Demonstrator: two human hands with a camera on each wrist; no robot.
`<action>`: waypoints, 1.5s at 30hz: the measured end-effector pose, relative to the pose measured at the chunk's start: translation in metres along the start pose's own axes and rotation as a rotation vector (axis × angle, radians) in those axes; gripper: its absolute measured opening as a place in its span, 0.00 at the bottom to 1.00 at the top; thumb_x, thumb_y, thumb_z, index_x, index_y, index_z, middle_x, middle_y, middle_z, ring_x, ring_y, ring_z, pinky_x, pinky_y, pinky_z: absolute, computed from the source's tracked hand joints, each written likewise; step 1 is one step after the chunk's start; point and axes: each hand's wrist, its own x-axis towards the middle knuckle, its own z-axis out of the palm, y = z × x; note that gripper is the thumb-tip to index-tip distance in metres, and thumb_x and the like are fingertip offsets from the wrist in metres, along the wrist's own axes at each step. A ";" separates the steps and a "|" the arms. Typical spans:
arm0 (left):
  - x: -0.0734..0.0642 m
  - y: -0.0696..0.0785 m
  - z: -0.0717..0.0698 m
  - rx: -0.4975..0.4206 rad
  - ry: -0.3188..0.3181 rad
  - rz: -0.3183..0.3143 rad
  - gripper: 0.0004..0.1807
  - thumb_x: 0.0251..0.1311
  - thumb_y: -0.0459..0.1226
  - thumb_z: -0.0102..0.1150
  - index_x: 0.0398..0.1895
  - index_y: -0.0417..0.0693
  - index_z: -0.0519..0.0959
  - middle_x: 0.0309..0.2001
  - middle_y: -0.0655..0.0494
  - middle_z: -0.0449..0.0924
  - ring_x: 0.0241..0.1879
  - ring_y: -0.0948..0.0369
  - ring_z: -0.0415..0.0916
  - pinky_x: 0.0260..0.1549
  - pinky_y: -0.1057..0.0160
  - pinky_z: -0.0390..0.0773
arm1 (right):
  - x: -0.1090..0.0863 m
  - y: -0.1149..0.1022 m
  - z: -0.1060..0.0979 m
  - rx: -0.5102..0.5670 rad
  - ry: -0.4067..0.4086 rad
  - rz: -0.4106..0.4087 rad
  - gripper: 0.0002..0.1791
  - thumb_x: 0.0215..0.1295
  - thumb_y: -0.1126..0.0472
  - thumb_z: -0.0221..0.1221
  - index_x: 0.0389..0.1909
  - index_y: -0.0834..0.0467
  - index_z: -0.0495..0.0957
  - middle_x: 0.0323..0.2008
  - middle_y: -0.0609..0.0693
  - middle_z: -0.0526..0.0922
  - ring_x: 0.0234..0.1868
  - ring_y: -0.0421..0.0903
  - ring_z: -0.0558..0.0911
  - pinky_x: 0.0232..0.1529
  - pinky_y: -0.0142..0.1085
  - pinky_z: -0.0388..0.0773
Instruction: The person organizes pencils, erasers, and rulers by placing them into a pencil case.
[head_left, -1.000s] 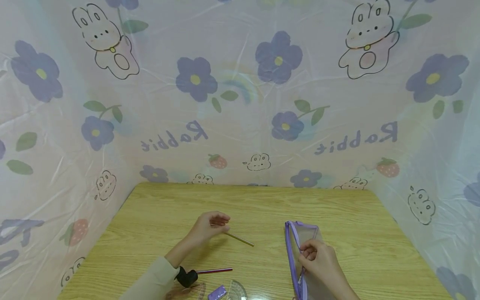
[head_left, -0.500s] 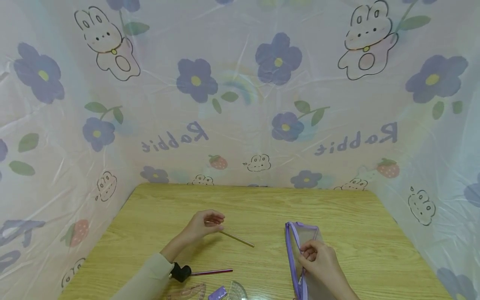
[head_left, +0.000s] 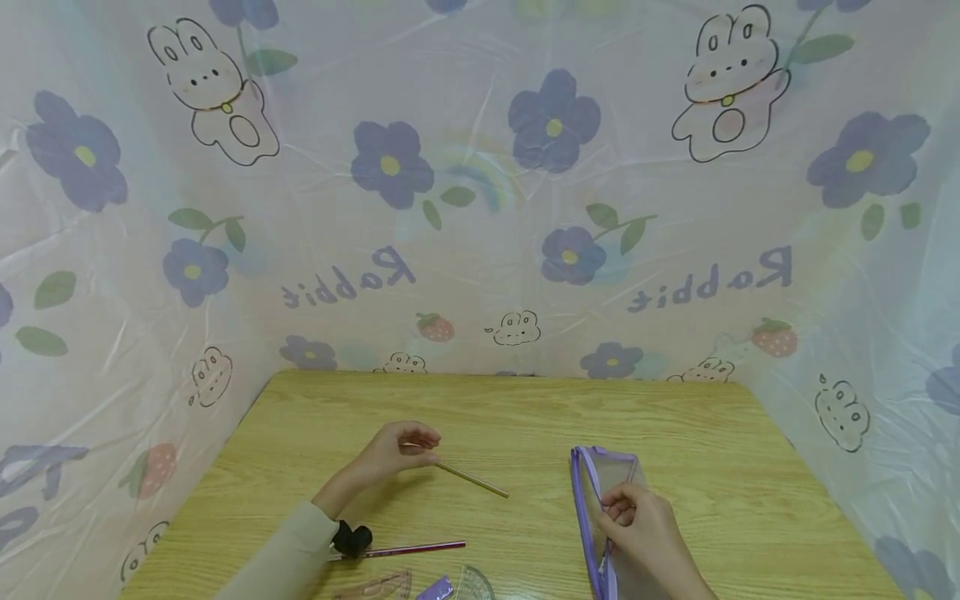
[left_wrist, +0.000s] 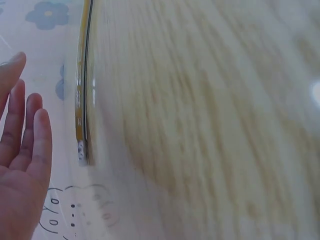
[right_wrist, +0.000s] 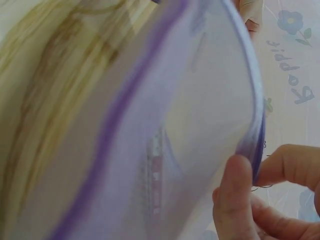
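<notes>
A gold-coloured pencil [head_left: 472, 479] lies on the wooden table. My left hand [head_left: 393, 454] hovers by its left end, fingers relaxed; the left wrist view shows this hand [left_wrist: 22, 155] apart from the pencil [left_wrist: 80, 100], with nothing in its grasp. On the right, a see-through pencil case [head_left: 618, 468] with purple zip edging stands unzipped. My right hand [head_left: 645, 521] pinches one edge of its opening between thumb and finger. Inside the case, a pink-and-white strip with markings [right_wrist: 157, 185] shows in the right wrist view; its kind is unclear.
A dark red pencil-like stick [head_left: 427, 547] lies partly behind the left wrist, where a black wrist camera [head_left: 351, 539] sits. Near the front edge are a reddish clear drawing template [head_left: 378, 586], a purple eraser-like block [head_left: 437, 588] and a clear protractor [head_left: 474, 583]. Printed cloth walls surround the table.
My left hand has drawn back to the left, uncovering more of the pencil, which stays in place. The right hand keeps its hold on the pencil case.
</notes>
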 end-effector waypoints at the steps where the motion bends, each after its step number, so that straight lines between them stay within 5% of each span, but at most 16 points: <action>1: 0.000 0.000 -0.001 -0.004 -0.005 0.000 0.19 0.62 0.29 0.66 0.53 0.26 0.76 0.51 0.32 0.78 0.51 0.38 0.76 0.50 0.62 0.81 | 0.000 0.000 0.000 0.001 0.000 0.005 0.09 0.48 0.76 0.68 0.30 0.65 0.80 0.23 0.48 0.78 0.21 0.37 0.78 0.22 0.29 0.79; 8: 0.002 -0.003 -0.007 -0.069 -0.055 0.005 0.18 0.57 0.25 0.68 0.49 0.24 0.76 0.50 0.28 0.76 0.52 0.34 0.74 0.54 0.50 0.79 | -0.001 0.002 0.000 0.007 0.014 -0.002 0.10 0.48 0.77 0.69 0.30 0.65 0.80 0.23 0.48 0.78 0.20 0.37 0.78 0.20 0.29 0.79; 13: 0.003 -0.008 -0.010 -0.033 -0.082 0.040 0.17 0.56 0.27 0.70 0.47 0.26 0.78 0.48 0.31 0.77 0.50 0.36 0.76 0.54 0.46 0.78 | -0.002 0.001 0.000 0.007 0.013 0.002 0.09 0.48 0.77 0.68 0.30 0.65 0.80 0.23 0.48 0.78 0.20 0.38 0.78 0.20 0.29 0.79; 22: 0.007 -0.016 -0.014 0.048 -0.080 0.022 0.15 0.55 0.27 0.71 0.45 0.31 0.81 0.45 0.37 0.82 0.47 0.43 0.80 0.51 0.51 0.81 | 0.000 -0.001 0.001 0.002 0.016 0.020 0.09 0.47 0.77 0.65 0.30 0.64 0.80 0.22 0.48 0.78 0.19 0.38 0.78 0.20 0.29 0.79; 45: 0.009 -0.026 -0.024 0.018 -0.085 -0.023 0.14 0.55 0.26 0.70 0.45 0.31 0.83 0.45 0.40 0.83 0.46 0.45 0.81 0.46 0.60 0.83 | 0.002 -0.001 0.003 -0.003 0.006 0.036 0.09 0.48 0.78 0.65 0.29 0.64 0.80 0.22 0.48 0.78 0.20 0.38 0.78 0.21 0.29 0.79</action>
